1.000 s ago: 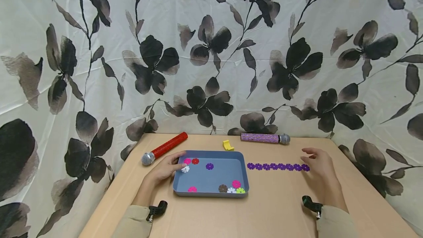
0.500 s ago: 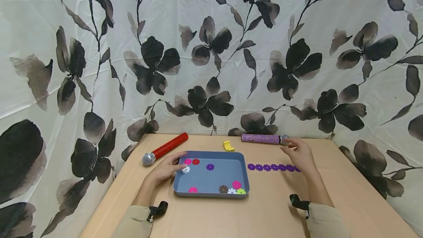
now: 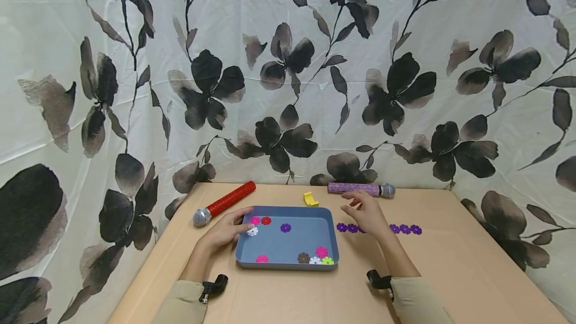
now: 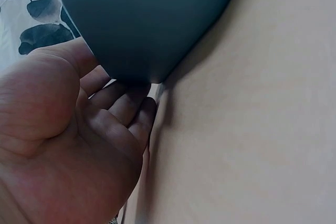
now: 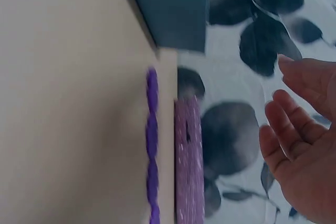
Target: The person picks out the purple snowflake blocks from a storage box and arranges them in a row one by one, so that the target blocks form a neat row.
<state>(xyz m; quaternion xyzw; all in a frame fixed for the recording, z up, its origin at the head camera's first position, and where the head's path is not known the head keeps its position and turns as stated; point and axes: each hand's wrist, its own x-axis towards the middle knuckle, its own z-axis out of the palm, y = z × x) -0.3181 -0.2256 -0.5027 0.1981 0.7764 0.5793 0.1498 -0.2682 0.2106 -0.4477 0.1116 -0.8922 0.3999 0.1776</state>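
My left hand grips the left rim of a blue-grey tray, thumb over the edge; in the left wrist view, the other fingers lie beneath the tray's corner. Small flower-shaped pieces lie in it, among them a purple flower, a brown flower and a red flower. To the tray's right runs a row of purple flowers, set edge to edge. Above that row hovers my right hand, fingers loosely bent and holding nothing, hiding the row's middle. The right wrist view also shows this hand with nothing in it.
A red microphone with a silver head lies behind my left hand. Near the table's back edge are a small yellow piece and a glittery purple microphone. A floral cloth hangs behind the table.
My right hand has moved leftward from the right end of the purple row, past the purple microphone's head, toward the tray. My left hand and the tray have stayed put.
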